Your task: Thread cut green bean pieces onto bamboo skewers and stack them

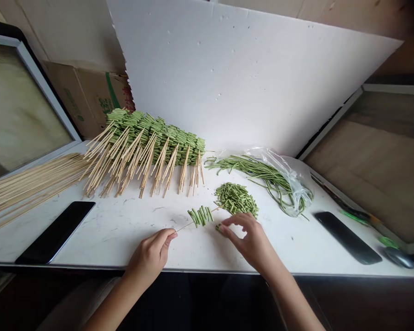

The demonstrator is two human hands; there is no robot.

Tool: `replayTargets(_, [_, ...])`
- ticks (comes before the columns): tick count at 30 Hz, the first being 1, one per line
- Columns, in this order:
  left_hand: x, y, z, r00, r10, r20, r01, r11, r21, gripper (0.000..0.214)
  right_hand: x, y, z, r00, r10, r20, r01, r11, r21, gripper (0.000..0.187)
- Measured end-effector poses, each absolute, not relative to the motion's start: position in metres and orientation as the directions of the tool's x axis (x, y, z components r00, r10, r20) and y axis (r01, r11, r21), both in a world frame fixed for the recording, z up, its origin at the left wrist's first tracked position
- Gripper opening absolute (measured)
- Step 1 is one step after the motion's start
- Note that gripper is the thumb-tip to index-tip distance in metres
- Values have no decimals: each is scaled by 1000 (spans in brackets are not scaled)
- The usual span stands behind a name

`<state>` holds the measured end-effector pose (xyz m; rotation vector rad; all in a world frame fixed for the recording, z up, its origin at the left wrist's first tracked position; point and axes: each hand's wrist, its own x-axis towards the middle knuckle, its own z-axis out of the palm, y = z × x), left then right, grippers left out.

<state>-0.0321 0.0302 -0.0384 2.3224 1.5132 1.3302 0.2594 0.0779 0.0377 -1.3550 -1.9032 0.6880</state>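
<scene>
My left hand (152, 250) pinches the near end of a thin wooden skewer (184, 226). Several short green bean pieces (200, 215) sit side by side across the skewer, whose tip points up and to the right. Just right of the tip, my right hand (246, 234) has thumb and forefinger closed on a cut green bean piece (220, 228). Beyond my right hand lies a heap of cut bean pieces (237, 197). At the back left, many loaded bean skewers (152, 133) are stacked with their bare stick ends toward me.
Loose bare skewers (37, 179) lie at the left, behind a black phone (57, 232). Long whole beans (258, 168) rest partly in a clear plastic bag (298, 186). A dark flat slab (347, 236) and a computer mouse (399, 257) are on the right. A white board (244, 78) stands behind.
</scene>
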Motion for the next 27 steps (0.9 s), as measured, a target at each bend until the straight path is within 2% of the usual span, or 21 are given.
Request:
replayTargets(2, [-32, 30, -39, 142, 775, 616, 723, -506, 470, 15, 267, 80, 34, -303, 923, 237, 712, 385, -587, 19])
replayTargets(4, [-32, 30, -39, 147, 772, 618, 727, -508, 461, 15, 270, 80, 28, -323, 920, 221, 781, 391, -488, 15])
replayTargets(10, [-32, 30, -38, 159, 763, 627, 732, -517, 444, 16, 262, 76, 21, -320, 919, 231, 856, 385, -345, 10])
replayTargets(15, [-31, 30, -38, 170, 762, 625, 735, -520, 435, 15, 255, 72, 25, -328, 916, 230, 856, 391, -337, 19])
replayTargets(20, [-31, 30, -37, 175, 762, 623, 731, -525, 437, 14, 250, 71, 26, -352, 904, 241, 848, 417, -327, 13])
replayTargets(27, [-32, 30, -37, 177, 752, 635, 729, -534, 428, 14, 247, 73, 22, -354, 909, 218, 843, 412, -347, 18])
